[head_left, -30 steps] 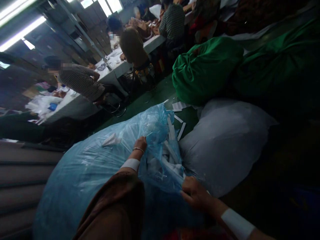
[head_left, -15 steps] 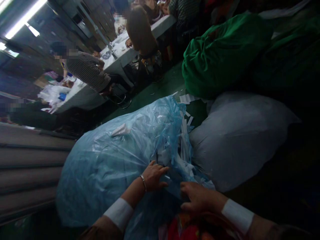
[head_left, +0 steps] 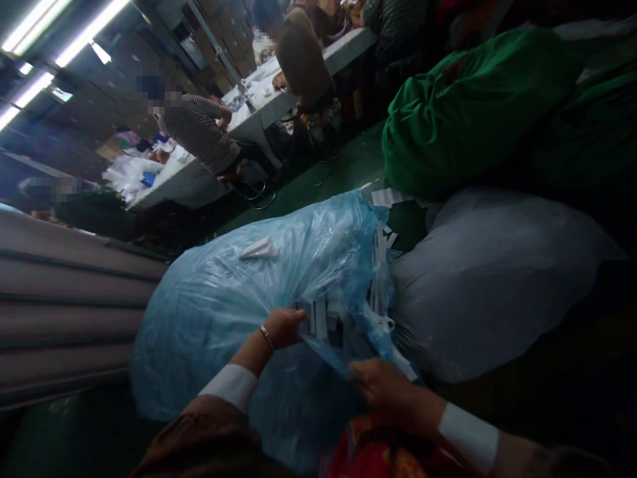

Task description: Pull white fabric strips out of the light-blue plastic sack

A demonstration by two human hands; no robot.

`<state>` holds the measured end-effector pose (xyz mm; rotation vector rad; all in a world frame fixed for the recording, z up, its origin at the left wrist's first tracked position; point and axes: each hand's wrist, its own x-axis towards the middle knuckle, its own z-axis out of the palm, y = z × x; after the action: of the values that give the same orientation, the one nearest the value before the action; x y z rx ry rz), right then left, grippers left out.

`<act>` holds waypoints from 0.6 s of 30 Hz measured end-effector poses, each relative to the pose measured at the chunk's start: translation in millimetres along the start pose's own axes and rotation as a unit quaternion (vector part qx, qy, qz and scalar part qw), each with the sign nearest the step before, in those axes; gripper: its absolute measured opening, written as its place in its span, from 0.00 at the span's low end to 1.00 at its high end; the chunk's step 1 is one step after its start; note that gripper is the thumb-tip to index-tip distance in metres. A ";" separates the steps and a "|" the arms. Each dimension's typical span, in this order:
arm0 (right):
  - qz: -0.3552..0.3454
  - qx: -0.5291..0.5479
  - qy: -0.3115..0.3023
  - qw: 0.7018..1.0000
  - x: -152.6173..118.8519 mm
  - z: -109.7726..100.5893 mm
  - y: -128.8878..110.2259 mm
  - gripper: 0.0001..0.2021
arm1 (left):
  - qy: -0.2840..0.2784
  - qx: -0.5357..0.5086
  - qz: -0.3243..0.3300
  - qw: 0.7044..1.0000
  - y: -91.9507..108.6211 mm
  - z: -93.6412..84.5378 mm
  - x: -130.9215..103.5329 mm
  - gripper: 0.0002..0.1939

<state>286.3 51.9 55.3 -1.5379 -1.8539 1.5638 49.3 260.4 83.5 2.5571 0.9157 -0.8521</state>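
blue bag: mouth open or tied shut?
Open. The blue bag gapes at its mouth, where white strips poke out; the left hand and right hand each grip its plastic edge.

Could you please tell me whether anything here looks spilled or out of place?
Yes: white strips poke out of the blue bag at its open mouth, and loose white pieces lie on the green floor just beyond it, as if spilled.
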 end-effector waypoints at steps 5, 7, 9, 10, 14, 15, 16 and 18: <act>-0.031 -0.040 -0.026 0.998 -98.6 32.3 87.9 0.17 | -0.036 0.009 -0.129 0.991 -60.7 12.6 -7.1 0.18; -0.014 -0.045 -0.017 0.999 -120.0 51.4 118.3 0.18 | -0.055 0.009 -0.159 0.986 -72.2 14.5 -6.6 0.14; 0.007 -0.041 -0.004 0.999 -131.1 72.5 143.5 0.17 | -0.070 0.002 -0.181 0.981 -75.2 15.0 -3.5 0.11; 0.017 -0.039 0.006 0.999 -134.5 83.5 154.6 0.15 | -0.075 -0.005 -0.189 0.979 -73.8 14.8 -1.5 0.10; 0.057 -0.051 0.050 0.996 -142.8 119.3 189.7 0.14 | -0.082 -0.064 -0.185 0.977 -50.0 12.4 7.5 0.14; 0.063 -0.046 0.048 0.996 -142.8 122.5 194.8 0.18 | -0.081 -0.089 -0.168 0.978 -39.9 12.0 10.4 0.19; 0.067 -0.035 0.040 0.996 -140.7 121.7 197.9 0.21 | -0.076 -0.117 -0.146 0.979 -28.5 12.1 14.2 0.23; 0.055 0.010 0.024 0.998 -126.7 106.4 199.3 0.24 | -0.045 -0.171 -0.099 0.979 -2.4 14.6 25.2 0.24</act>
<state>364.2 -139.7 -100.6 -1.6802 -1.7500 1.5731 57.0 267.8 56.2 2.1435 1.1882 -0.7779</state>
